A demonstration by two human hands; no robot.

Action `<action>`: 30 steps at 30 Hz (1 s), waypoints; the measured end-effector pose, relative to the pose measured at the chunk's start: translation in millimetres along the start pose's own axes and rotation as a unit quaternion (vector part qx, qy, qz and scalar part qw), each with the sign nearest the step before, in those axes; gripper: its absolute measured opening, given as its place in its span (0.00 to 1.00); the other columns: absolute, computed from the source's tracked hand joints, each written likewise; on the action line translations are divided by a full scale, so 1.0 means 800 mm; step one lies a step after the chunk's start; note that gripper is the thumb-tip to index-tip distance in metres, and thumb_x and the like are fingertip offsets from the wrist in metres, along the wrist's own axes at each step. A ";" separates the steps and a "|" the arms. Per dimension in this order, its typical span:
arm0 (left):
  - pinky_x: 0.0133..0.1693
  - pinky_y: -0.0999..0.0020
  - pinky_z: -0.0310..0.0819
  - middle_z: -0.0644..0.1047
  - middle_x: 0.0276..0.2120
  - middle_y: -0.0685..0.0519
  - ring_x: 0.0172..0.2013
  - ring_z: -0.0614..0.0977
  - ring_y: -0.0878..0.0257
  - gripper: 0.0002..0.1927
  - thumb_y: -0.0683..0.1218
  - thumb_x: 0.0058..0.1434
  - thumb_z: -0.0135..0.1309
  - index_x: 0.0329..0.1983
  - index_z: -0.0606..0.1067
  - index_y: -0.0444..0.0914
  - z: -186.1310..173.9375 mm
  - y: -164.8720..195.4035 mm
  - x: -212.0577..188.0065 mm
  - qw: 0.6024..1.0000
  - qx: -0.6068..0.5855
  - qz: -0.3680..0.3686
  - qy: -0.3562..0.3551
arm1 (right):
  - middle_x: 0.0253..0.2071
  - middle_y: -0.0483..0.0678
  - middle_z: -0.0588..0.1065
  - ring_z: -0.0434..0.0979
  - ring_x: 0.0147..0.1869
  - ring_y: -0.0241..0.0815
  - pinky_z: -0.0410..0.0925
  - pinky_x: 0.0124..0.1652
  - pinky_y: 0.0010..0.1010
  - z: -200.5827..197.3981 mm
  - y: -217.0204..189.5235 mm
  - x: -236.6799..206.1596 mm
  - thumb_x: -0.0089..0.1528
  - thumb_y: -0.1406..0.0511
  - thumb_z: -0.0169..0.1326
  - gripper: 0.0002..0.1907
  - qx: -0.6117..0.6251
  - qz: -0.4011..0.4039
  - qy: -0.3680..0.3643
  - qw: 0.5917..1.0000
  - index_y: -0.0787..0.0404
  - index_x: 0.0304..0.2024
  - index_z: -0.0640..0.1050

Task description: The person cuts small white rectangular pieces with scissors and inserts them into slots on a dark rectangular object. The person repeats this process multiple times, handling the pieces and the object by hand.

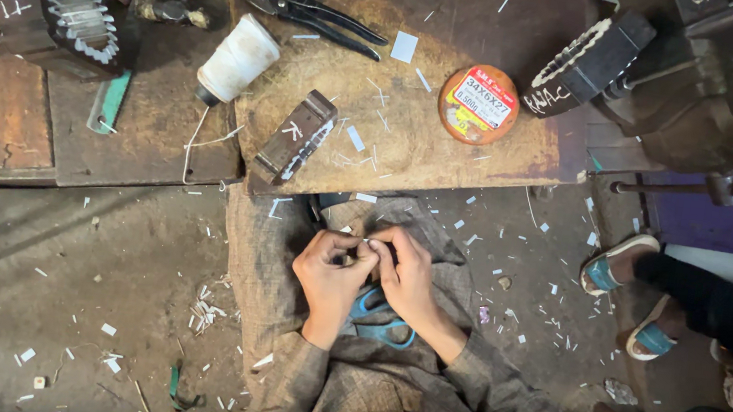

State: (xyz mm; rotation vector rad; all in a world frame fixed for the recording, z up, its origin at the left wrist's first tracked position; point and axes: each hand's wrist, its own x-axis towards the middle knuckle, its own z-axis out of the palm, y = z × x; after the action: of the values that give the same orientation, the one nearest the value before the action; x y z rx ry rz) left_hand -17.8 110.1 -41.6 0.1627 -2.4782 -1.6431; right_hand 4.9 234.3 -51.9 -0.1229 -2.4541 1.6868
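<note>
Small white piece [369, 242]: a tiny thin bit, pinched between the fingertips of both hands, just above the lap and below the edge of the bench.
Left hand [332, 278]: curled almost closed, thumb and fingers squeezed on the small white piece.
Right hand [407, 275]: curled too, its fingertips meet the left hand's and pinch the same piece.
Blue scissors [376, 319]: they lie on the brown cloth in the lap, right under the two hands, partly hidden by them.
Wooden bench [411, 137]: brown and worn, just above the hands.
On the bench: black pliers [315, 9], a white spool of thread [236, 60], a round orange reel with a label [478, 105], and a dark metal block with white slots [294, 136] near the edge.
Far left: a bigger dark ring-shaped part with white teeth [67, 11].
Floor [101, 277]: grey and dusty, with many small white scraps all over.
Another person: two feet in blue and white sandals [622, 267] at the right, well apart from the hands.
</note>
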 end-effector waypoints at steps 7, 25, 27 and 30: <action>0.28 0.72 0.74 0.79 0.27 0.51 0.24 0.80 0.65 0.08 0.39 0.50 0.66 0.29 0.76 0.35 0.006 0.011 -0.010 0.998 -0.003 0.045 0.034 | 0.35 0.55 0.77 0.80 0.39 0.51 0.71 0.39 0.36 -0.001 -0.004 -0.007 0.65 0.73 0.54 0.02 -0.024 -0.016 0.047 0.998 0.66 0.40 0.76; 0.36 0.71 0.76 0.82 0.33 0.48 0.32 0.84 0.61 0.07 0.40 0.59 0.64 0.38 0.80 0.31 -0.031 0.005 0.004 0.997 -0.030 0.008 -0.076 | 0.34 0.41 0.79 0.76 0.38 0.26 0.68 0.37 0.20 0.004 0.014 0.002 0.64 0.69 0.59 0.09 0.223 0.180 -0.050 0.957 0.65 0.46 0.79; 0.37 0.71 0.77 0.82 0.34 0.48 0.34 0.85 0.61 0.08 0.40 0.58 0.64 0.39 0.80 0.31 -0.031 0.004 0.007 0.997 -0.017 0.029 -0.075 | 0.34 0.41 0.80 0.74 0.37 0.25 0.67 0.36 0.20 0.007 0.025 0.000 0.65 0.69 0.60 0.07 0.201 0.182 -0.048 0.961 0.67 0.43 0.82; 0.41 0.69 0.77 0.82 0.39 0.47 0.39 0.85 0.60 0.08 0.38 0.60 0.63 0.42 0.80 0.30 -0.034 0.001 0.010 0.990 -0.068 0.069 -0.098 | 0.33 0.42 0.80 0.73 0.36 0.25 0.67 0.35 0.19 0.003 0.031 -0.002 0.66 0.68 0.59 0.06 0.154 0.147 -0.062 0.975 0.67 0.43 0.81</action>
State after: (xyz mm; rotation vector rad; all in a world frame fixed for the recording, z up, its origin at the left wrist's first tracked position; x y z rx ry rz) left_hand -20.5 84.4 -29.4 -0.1923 -2.4360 -1.8393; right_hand 5.2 240.4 -75.8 -0.3677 -2.3101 2.2404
